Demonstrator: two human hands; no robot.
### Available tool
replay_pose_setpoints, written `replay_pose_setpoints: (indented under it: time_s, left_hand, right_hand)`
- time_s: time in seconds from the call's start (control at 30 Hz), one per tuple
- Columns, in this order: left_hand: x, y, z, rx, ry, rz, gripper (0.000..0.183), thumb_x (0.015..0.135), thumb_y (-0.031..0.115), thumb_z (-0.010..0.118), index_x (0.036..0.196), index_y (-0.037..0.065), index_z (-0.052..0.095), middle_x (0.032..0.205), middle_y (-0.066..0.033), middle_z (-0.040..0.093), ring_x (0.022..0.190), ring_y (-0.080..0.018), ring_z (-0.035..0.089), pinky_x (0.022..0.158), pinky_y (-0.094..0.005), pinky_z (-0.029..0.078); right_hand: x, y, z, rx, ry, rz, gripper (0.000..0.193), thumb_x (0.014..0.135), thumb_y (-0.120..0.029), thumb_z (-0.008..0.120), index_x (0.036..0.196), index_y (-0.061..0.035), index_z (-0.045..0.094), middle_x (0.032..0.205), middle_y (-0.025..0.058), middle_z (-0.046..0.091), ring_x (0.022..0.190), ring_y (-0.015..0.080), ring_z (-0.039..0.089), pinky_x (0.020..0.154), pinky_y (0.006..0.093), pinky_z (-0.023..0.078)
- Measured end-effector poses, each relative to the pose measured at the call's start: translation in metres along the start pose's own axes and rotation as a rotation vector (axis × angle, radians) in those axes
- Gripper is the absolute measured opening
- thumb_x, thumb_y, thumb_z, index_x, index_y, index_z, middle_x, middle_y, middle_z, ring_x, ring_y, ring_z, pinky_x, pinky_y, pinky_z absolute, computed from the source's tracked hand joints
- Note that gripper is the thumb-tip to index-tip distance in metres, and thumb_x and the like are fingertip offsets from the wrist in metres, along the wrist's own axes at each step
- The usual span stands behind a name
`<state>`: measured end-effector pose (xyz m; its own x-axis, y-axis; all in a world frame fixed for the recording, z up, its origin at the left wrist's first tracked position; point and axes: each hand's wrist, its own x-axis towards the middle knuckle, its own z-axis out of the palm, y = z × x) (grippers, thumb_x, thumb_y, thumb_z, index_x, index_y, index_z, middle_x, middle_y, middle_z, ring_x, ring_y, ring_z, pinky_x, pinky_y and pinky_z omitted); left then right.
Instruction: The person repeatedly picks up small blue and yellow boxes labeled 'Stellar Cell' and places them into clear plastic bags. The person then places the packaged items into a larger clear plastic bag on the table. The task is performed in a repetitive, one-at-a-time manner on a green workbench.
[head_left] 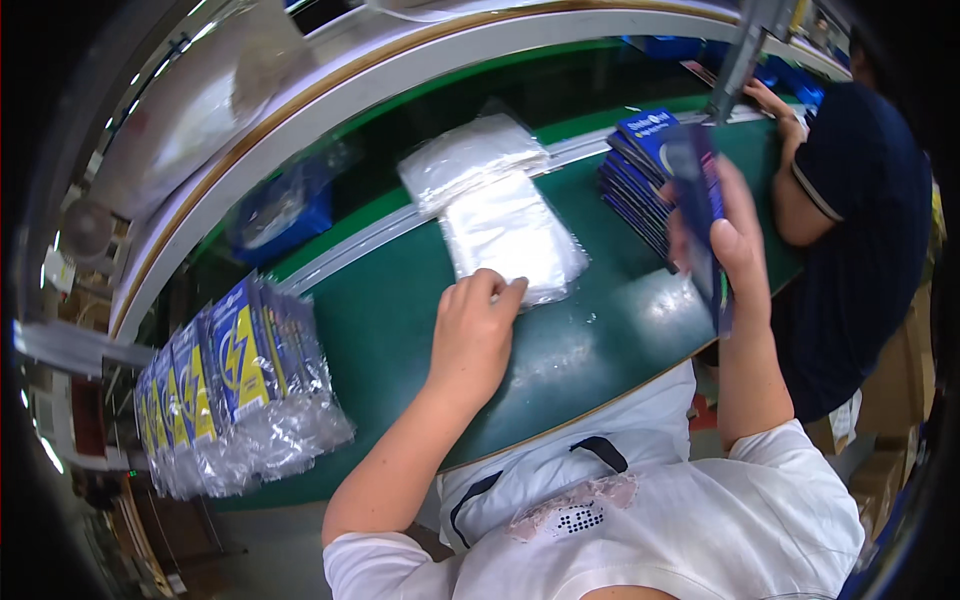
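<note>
My left hand point(478, 325) is at the near edge of a stack of clear plastic bags point(505, 225), its thumb and fingers pinched together on the top bag's edge. A second pile of bags point(470, 160) lies just beyond, overlapping the first. Raised on the right, my right hand point(735, 225) grips a thin, flat blue package point(700, 220), blurred and seen nearly edge-on. Behind it, similar blue packages point(640, 185) lie in a slanted, overlapping stack. To the left stand several blue and yellow packages point(235, 350) in clear bags, lined up in a row.
These things rest on a green worktop point(570, 370). Along its far side runs a green conveyor belt point(390, 130), with a blue bin point(290, 210) on it. A metal post point(745, 60) rises at the back right. A co-worker in a dark shirt point(860, 230) sits close on the right.
</note>
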<state>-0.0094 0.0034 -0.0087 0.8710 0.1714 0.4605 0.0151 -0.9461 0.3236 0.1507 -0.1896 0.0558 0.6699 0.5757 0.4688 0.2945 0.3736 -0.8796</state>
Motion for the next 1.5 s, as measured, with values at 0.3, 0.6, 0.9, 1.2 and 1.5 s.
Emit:
replay_pose_setpoints:
  time_s: [0.3,0.6,0.9,1.2,1.5]
  left_hand:
    - [0.007,-0.005,-0.015,0.196,-0.153,0.046,0.025,0.078,0.0,0.062,0.102,0.005,0.065,0.106,-0.0098,0.059,0.103,-0.0279,0.055,0.097,-0.0442,0.037]
    - [0.015,-0.001,-0.011,-0.07,0.044,-0.056,0.019,0.081,-0.004,0.058,0.099,0.0,0.065,0.088,-0.0123,0.058,0.085,-0.0278,0.058,0.076,-0.035,0.047]
    - [0.018,-0.015,-0.005,-0.359,0.066,-0.117,0.022,0.074,-0.009,0.062,0.093,-0.002,0.069,0.091,-0.0085,0.062,0.083,-0.0184,0.062,0.072,-0.0253,0.048]
    - [0.013,-0.013,-0.014,-0.63,-0.01,-0.64,0.019,0.082,0.0,0.065,0.1,-0.002,0.067,0.083,-0.0056,0.065,0.073,-0.0094,0.06,0.068,-0.0226,0.049]
    - [0.003,0.018,-0.019,-0.657,-0.031,-0.437,0.022,0.088,0.006,0.062,0.108,-0.002,0.06,0.085,-0.0064,0.064,0.077,-0.0115,0.062,0.071,-0.0252,0.05]
  right_hand:
    - [-0.035,0.049,0.002,0.521,-0.124,0.832,0.062,0.098,-0.051,0.035,0.125,0.0034,0.047,0.076,0.0069,0.054,0.055,0.0068,0.048,0.043,0.0191,0.039]
    - [-0.043,0.046,0.004,0.652,-0.14,0.775,0.039,0.093,-0.023,0.057,0.121,0.0025,0.049,0.095,0.0098,0.063,0.078,0.0097,0.062,0.065,0.0217,0.053]
    - [-0.024,0.07,0.041,0.892,-0.371,0.904,0.066,0.083,-0.006,0.066,0.138,0.0067,0.032,0.116,0.0209,0.061,0.099,0.0226,0.066,0.085,0.0323,0.054]
    - [-0.03,0.069,0.03,0.593,-0.193,0.859,0.052,0.086,-0.004,0.062,0.132,0.009,0.042,0.114,0.0186,0.063,0.095,0.0196,0.067,0.082,0.0293,0.054]
    - [-0.048,0.068,0.056,0.406,0.212,0.633,0.016,0.085,-0.009,0.068,0.08,-0.0049,0.053,0.085,0.0077,0.067,0.073,0.009,0.063,0.065,0.0227,0.05]
